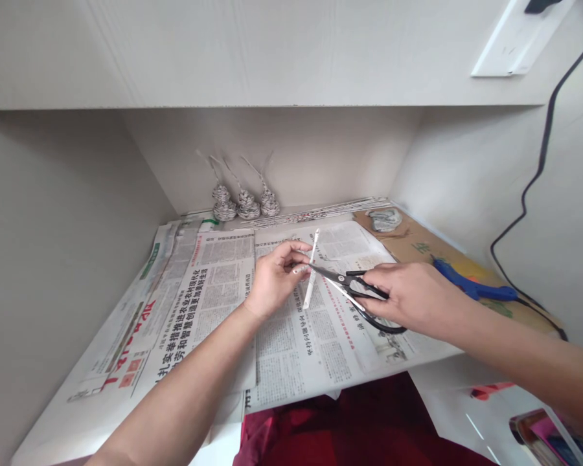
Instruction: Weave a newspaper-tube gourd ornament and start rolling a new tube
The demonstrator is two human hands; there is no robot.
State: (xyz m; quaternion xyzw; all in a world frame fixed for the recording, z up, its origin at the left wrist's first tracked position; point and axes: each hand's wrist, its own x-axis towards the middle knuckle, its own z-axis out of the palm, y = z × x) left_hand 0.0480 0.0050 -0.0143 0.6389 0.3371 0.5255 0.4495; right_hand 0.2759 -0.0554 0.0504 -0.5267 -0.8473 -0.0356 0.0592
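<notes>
Above the newspaper-covered table, my left hand (pixel 274 275) pinches short rolled-paper sticks (pixel 310 288) that cross each other. One stick stands nearly upright in view; another runs across it toward the lower right. My right hand (pixel 411 294) grips black-handled scissors (pixel 344 279), fingers in the loops. The scissors' blades point left, with their tips at the crossing beside my left fingertips. Whether the blades touch the paper, I cannot tell.
Newspaper sheets (pixel 291 349) cover the table. Three gourd-shaped woven paper pieces (pixel 249 206) stand at the back, beside long paper sticks (pixel 320 211). At the right, a blue glue gun (pixel 476 285) with a black cord lies on cardboard (pixel 418 239). A shelf edge (pixel 291 97) hangs overhead.
</notes>
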